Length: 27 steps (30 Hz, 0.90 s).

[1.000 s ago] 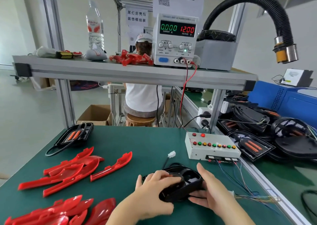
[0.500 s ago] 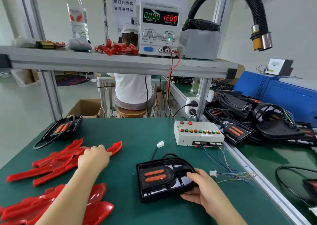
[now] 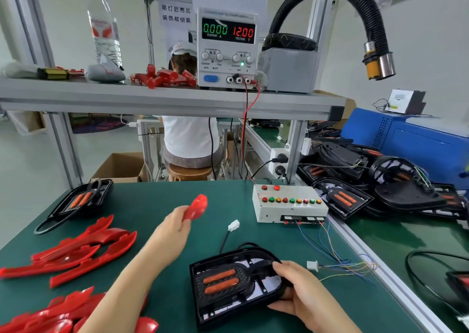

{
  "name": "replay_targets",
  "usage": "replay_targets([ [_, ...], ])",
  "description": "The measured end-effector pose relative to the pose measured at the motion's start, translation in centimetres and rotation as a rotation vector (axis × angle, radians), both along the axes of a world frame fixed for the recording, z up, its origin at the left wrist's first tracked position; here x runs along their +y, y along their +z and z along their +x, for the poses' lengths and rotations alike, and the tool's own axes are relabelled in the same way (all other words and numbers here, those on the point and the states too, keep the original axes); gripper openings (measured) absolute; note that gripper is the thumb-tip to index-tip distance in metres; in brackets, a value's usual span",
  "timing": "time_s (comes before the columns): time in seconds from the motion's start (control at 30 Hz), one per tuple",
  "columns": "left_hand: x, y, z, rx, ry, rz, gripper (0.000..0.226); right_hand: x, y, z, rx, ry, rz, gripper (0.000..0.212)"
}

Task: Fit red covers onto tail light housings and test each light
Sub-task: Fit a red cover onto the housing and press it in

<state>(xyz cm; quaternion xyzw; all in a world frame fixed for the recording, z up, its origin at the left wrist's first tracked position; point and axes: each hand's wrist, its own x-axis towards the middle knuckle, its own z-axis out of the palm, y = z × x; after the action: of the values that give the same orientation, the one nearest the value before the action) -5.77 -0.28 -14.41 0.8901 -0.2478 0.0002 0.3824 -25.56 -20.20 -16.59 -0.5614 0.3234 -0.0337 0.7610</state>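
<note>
A black tail light housing (image 3: 228, 284) with two orange strips lies face up on the green mat in front of me. My right hand (image 3: 297, 292) grips its right edge. My left hand (image 3: 172, 233) holds a red cover (image 3: 196, 207) lifted above the mat, left of the housing. The housing's black cable ends in a white plug (image 3: 233, 225) lying loose on the mat. More red covers (image 3: 83, 251) lie in a pile at the left, and others (image 3: 50, 317) at the bottom left.
A white test box (image 3: 289, 203) with coloured buttons sits at the right, its loose wires ending in a white connector (image 3: 312, 266). Another housing (image 3: 81, 200) rests at far left. Stacked housings (image 3: 380, 185) fill the right bench. A power supply (image 3: 227, 48) stands on the shelf.
My left hand left the housing, reached to the red pile, and now lifts one cover toward the middle. The housing got turned face up; my right hand stays on its right edge.
</note>
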Motion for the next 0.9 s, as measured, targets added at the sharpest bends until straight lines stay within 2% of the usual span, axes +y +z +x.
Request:
replay_targets([
  [0.1,-1.8,0.3,-2.7,0.159,-0.223,-0.117,0.026,-0.4,0.1,0.2,-0.009,-0.005,0.019,0.019],
  [0.17,-2.5,0.4,-4.1,0.199,-0.319,-0.129,0.023,-0.8,0.2,0.2,-0.035,0.003,0.043,0.022],
  [0.33,-3.2,1.1,-5.4,-0.013,-0.389,0.016,0.011,0.0,1.0,0.2,-0.127,0.019,0.128,0.032],
  [0.4,-3.4,1.1,-5.8,-0.091,-0.422,0.033,0.005,0.5,2.0,0.6,-0.199,0.058,0.135,0.053],
  [0.43,-3.5,1.0,-5.9,-0.122,-0.422,0.046,0.010,0.7,2.2,0.7,-0.224,0.060,0.125,0.065],
  [0.47,-3.5,0.9,-6.0,-0.148,-0.414,0.056,0.017,0.8,2.2,0.8,-0.262,0.052,0.123,0.067],
  [0.53,-3.5,0.5,-5.9,-0.189,-0.385,0.054,0.027,0.8,1.4,1.0,-0.318,-0.001,0.173,0.039],
  [0.6,-3.6,0.2,-6.1,-0.224,-0.368,0.045,0.030,0.8,0.4,0.9,-0.338,-0.084,0.222,0.034],
  [0.77,-3.5,-0.5,-7.2,-0.286,-0.304,0.000,0.027,1.0,-0.4,0.8,-0.314,-0.133,0.203,0.045],
  [0.9,-3.4,-0.6,-7.9,-0.324,-0.280,-0.073,0.022,1.1,-0.4,0.8,-0.329,-0.146,0.204,0.045],
])
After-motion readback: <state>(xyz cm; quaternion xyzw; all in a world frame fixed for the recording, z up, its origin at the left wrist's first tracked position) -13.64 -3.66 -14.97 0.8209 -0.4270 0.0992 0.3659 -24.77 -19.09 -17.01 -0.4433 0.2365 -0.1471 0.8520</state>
